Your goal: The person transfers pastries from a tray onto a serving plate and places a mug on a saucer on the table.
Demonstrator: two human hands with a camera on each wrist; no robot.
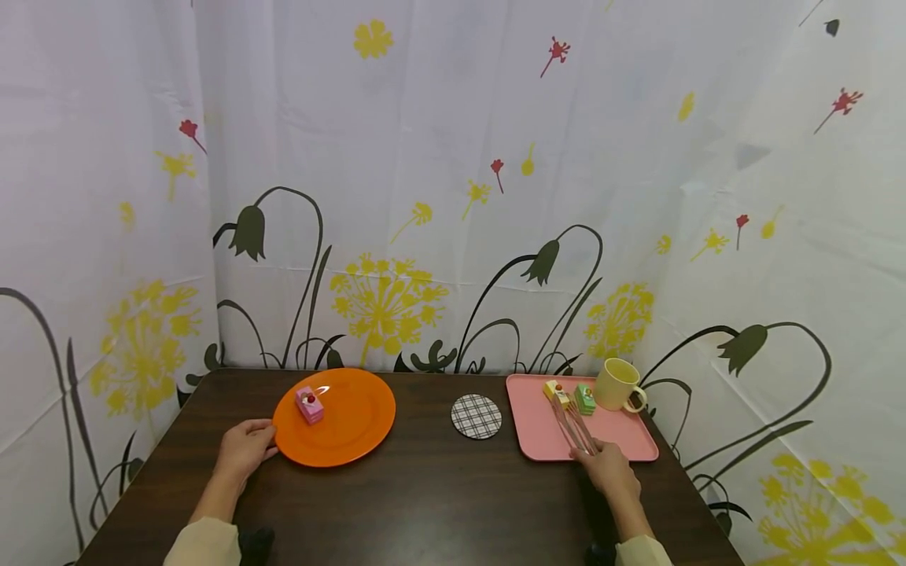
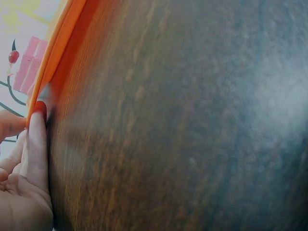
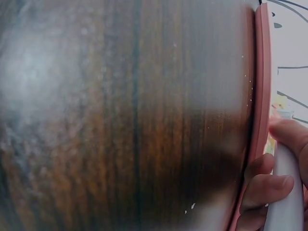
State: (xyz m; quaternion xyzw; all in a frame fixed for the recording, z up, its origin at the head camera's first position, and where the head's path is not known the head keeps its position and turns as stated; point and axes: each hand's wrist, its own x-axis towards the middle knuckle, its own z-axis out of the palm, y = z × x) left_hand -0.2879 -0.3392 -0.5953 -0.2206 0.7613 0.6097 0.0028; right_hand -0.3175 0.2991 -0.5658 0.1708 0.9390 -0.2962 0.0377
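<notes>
On the left, my left hand (image 1: 244,450) pinches the near-left rim of an orange plate (image 1: 361,428). In the left wrist view the thumb is above the rim and fingers are beneath it. A pink toy cake slice (image 1: 309,405) with a red berry sits on that plate. My right hand (image 1: 610,468) holds metal tongs (image 1: 582,431) over a pink tray (image 1: 532,440). The tong tips reach a yellow toy cake slice (image 1: 555,391); whether they grip it I cannot tell. Right beside it stands a green cake slice (image 1: 584,398).
A yellow mug (image 1: 616,384) stands at the tray's back right, its handle to the right. Between plate and tray lies a round checked coaster (image 1: 476,417). The dark wooden table (image 1: 425,503) ends at a flowered curtain (image 1: 453,196) behind.
</notes>
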